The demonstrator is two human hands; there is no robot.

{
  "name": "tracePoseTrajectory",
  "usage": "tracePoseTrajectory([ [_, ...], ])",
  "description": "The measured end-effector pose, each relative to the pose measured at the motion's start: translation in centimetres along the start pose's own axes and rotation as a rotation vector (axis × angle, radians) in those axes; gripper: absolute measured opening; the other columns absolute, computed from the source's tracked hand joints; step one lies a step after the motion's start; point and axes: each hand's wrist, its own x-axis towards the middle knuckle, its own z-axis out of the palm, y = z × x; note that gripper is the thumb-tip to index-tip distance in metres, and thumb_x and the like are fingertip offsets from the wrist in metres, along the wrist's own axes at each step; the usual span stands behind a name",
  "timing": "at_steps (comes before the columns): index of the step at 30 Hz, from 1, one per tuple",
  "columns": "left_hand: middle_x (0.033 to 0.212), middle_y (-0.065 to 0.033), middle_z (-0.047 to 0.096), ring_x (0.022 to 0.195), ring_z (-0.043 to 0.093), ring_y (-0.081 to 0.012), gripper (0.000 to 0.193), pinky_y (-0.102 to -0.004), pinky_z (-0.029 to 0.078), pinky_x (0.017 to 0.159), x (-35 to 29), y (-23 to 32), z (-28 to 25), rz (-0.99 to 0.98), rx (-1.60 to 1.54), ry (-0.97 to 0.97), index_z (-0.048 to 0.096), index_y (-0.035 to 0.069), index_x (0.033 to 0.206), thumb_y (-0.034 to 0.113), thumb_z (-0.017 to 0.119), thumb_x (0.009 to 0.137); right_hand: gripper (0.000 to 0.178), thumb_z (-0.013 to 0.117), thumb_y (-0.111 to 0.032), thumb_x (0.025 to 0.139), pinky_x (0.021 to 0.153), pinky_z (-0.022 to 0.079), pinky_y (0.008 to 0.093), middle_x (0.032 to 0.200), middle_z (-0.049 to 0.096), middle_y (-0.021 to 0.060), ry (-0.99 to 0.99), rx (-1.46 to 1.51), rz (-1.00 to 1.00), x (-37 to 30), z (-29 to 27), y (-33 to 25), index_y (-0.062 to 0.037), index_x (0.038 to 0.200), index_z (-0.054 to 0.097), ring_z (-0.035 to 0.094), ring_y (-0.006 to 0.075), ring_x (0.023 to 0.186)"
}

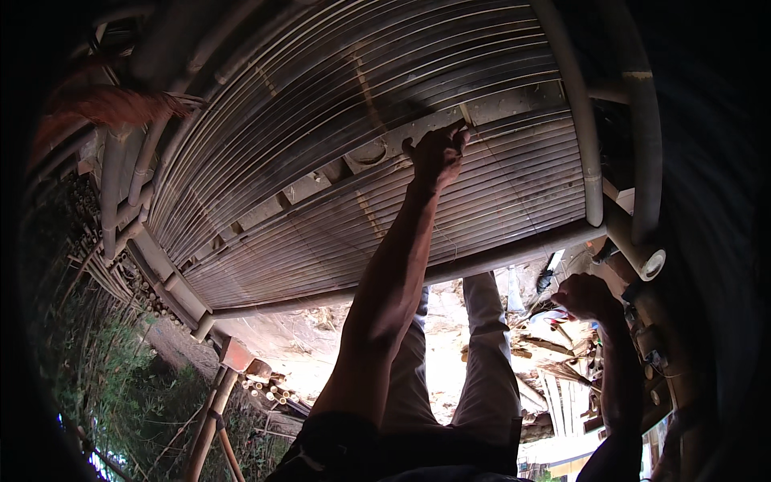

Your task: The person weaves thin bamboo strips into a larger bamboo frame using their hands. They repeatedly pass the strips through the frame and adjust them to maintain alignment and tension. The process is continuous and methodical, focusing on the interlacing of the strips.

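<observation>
Left hand over thin, ridged bamboo slats — right hand apart, rounded — grips unclear

The left arm stretches up and inward from the lower edge, bare below a dark sleeve, nearly straight. Its left hand is bent at the knuckles, the exact finger closure unclear. The right arm bends, forearm raised; the right hand curls inward, well apart and shadowed.
</observation>
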Motion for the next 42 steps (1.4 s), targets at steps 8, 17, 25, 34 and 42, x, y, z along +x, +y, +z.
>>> tracePoseTrajectory([
  [8, 0.076, -0.0099, 0.070, 0.074, 0.067, -0.0306, 0.037, -0.0466, 0.040, 0.072, 0.1, -0.1, 1.5, 0.098, 0.095, 0.174, 0.073, 0.019, 0.096, 0.049, 0.052, 0.096, 0.045, 0.046, -0.034, 0.102, 0.095, 0.052, 0.0404, 0.124, 0.060, 0.0218, 0.395, 1.706, -1.334, -5.9, -14.3, -5.9, 0.0007, 0.128, 0.057, 0.060, 0.0342, 0.116],
  [17, 0.082, -0.0018, 0.073, 0.075, 0.068, -0.0233, 0.031, -0.0451, 0.038, 0.080, -0.1, -0.1, 1.3, 0.033, 0.040, 0.186, 0.075, 0.024, 0.097, 0.049, 0.057, 0.094, 0.023, 0.068, -0.026, 0.089, 0.064, 0.050, 0.0392, 0.073, 0.062, 0.0089, 0.792, -0.302, -0.361, -4.0, -12.5, -2.4, -0.0048, 0.093, 0.061, 0.063, 0.0263, 0.067],
  [25, 0.089, -0.0030, 0.074, 0.080, 0.069, -0.0178, 0.030, -0.0355, 0.048, 0.073, 0.5, 0.8, 1.2, 0.068, -0.084, 0.185, 0.074, 0.018, 0.097, 0.046, 0.064, 0.090, 0.018, 0.063, -0.021, 0.093, 0.057, 0.049, 0.0382, 0.068, 0.062, 0.0091, 0.831, -0.203, -0.497, -6.2, -13.7, -1.0, -0.0037, 0.087, 0.061, 0.064, 0.0228, 0.060],
  [34, 0.107, -0.0004, 0.069, 0.107, 0.061, -0.0215, 0.037, -0.0564, 0.027, 0.103, -6.3, -6.9, -2.4, 0.232, 0.017, 0.745, 0.064, 0.018, 0.116, 0.042, 0.068, 0.088, 0.060, 0.056, -0.049, 0.095, 0.096, 0.044, 0.0359, 0.123, 0.061, 0.0114, 0.725, 0.904, -0.404, -10.7, -10.1, 2.3, -0.0052, 0.136, 0.050, 0.059, 0.0207, 0.112],
  [42, 0.112, 0.0004, 0.067, 0.114, 0.058, -0.0222, 0.034, -0.0538, 0.024, 0.108, -17.4, -32.3, -15.1, -0.248, 0.281, 0.426, 0.067, 0.018, 0.113, 0.044, 0.062, 0.092, 0.053, 0.065, -0.021, 0.092, 0.096, 0.047, 0.0424, 0.135, 0.052, 0.0204, 1.699, 0.090, 0.320, -3.3, 6.2, -4.0, -0.0012, 0.138, 0.047, 0.053, 0.0352, 0.120],
])
